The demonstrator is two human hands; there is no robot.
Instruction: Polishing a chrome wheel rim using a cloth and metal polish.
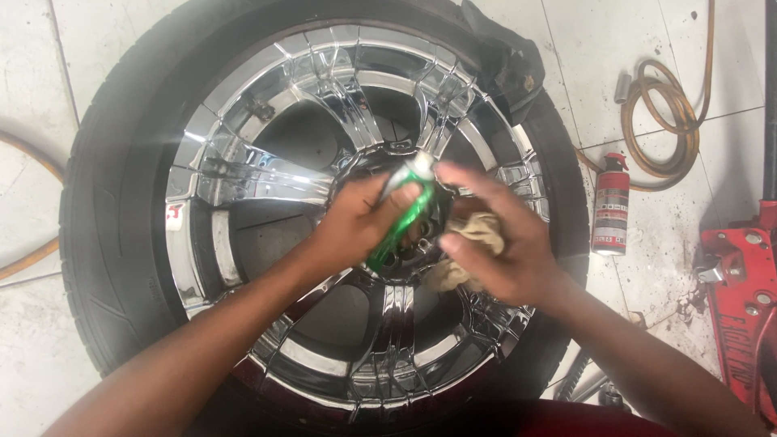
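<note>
A chrome multi-spoke wheel (243, 178) in a black tyre (113, 210) lies flat on the tiled floor and fills most of the view. Over its hub, my left hand (360, 218) grips a green spray can (402, 217) with a white top, tilted so the top points up and to the right. My right hand (498, 239) is just to the right of the can, fingers reaching toward its top, and it clutches a crumpled beige rag (477, 231) against the palm.
A dark cloth (506, 57) drapes over the tyre's upper right. A red-capped spray can (611, 206) lies on the floor at right, beside a coiled orange hose (668, 121). A red floor jack (740, 299) sits at the right edge.
</note>
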